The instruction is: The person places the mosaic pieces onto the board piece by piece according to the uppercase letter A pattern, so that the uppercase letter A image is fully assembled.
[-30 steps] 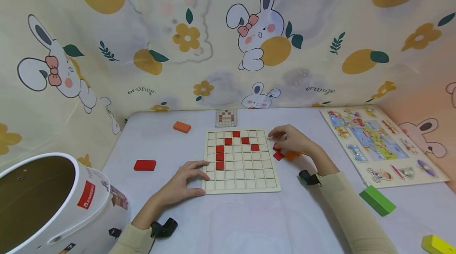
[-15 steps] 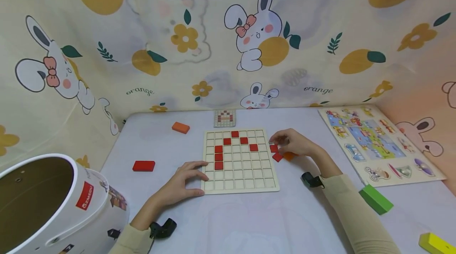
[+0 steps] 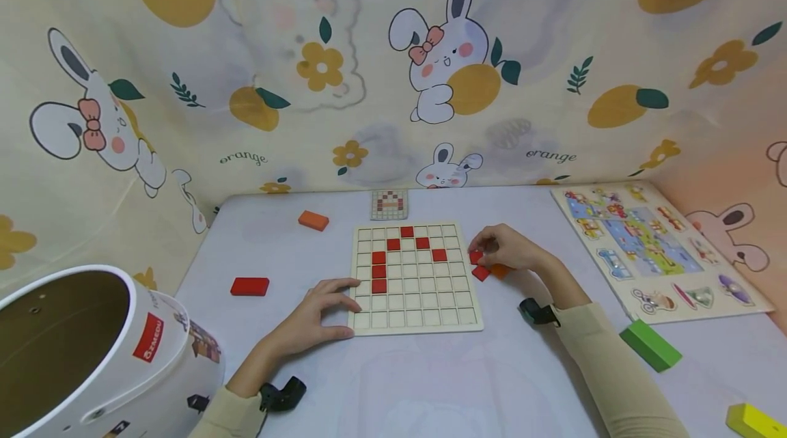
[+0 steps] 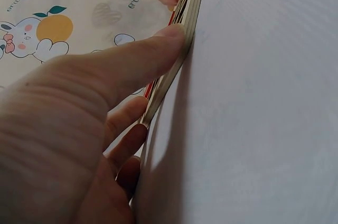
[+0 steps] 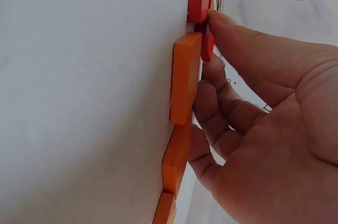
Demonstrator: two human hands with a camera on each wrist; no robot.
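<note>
A pale square grid board (image 3: 430,318) lies mid-table, with several red square tiles set in its cells in an arch-like line. My left hand (image 3: 316,315) rests along the board's left side; in the left wrist view its thumb (image 4: 171,34) presses the board's edge. Just off the right edge, my right hand (image 3: 509,247) pinches a red tile (image 5: 207,44) between thumb and fingertips. Another red tile (image 3: 481,273) lies beside it. Several orange tiles (image 5: 186,78) sit under the palm, partly hidden from the head view.
A small pattern card (image 3: 389,204) lies behind the board. Orange (image 3: 313,220) and red (image 3: 249,286) blocks lie left, green (image 3: 652,346) and yellow (image 3: 755,421) blocks right. A picture puzzle board (image 3: 658,247) lies at the right, and a white bucket (image 3: 166,356) stands front left.
My right hand has lowered slightly toward me, its fingertips closing round a red tile beside the board. My left hand and the tiles on the board have stayed put.
</note>
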